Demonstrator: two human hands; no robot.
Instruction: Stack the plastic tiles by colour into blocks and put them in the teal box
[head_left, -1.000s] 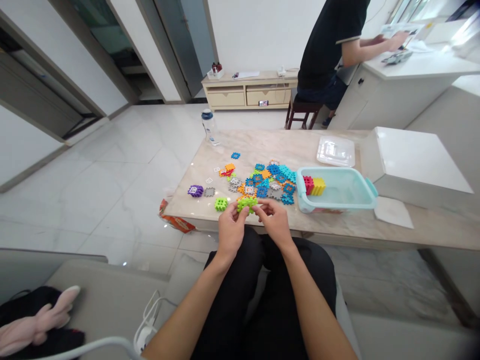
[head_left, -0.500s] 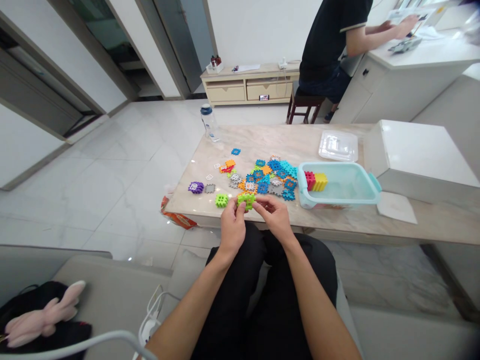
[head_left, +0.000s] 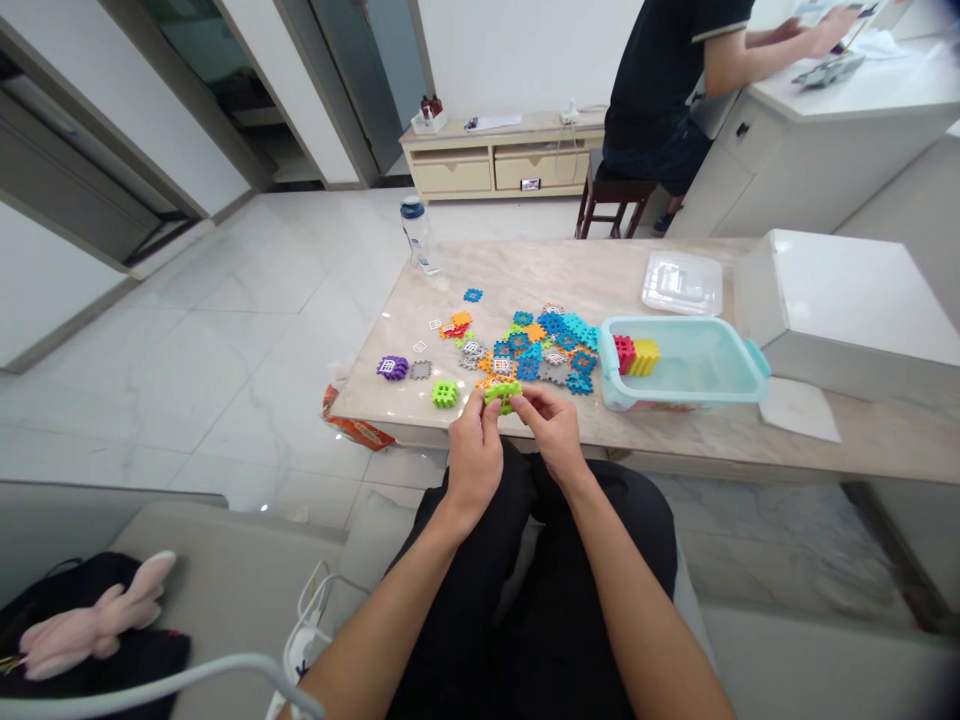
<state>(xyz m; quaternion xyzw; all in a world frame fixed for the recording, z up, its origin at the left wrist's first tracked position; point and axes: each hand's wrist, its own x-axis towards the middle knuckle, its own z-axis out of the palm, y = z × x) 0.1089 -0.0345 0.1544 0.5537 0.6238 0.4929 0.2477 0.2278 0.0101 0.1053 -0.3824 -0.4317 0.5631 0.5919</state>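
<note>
Green interlocking building tiles are pinched between my two hands, above the table's near edge. My left hand grips them from the left and my right hand from the right; how many tiles are joined I cannot make out. To the left of my hands lies a small stack of green tiles. Farther left are a purple stack and a single grey tile. Just beyond my fingers spreads a loose pile of blue tiles, mixed with orange, grey and green ones.
A turquoise bin holds red and yellow tile stacks. Behind it lies a clear lid, with a white box at right. A water bottle stands at the table's far left corner. Another person sits at a white counter.
The green tiles in my hands have been tipped, so they now show more edge-on. My hands stay closed on them. The view has shifted slightly.
</note>
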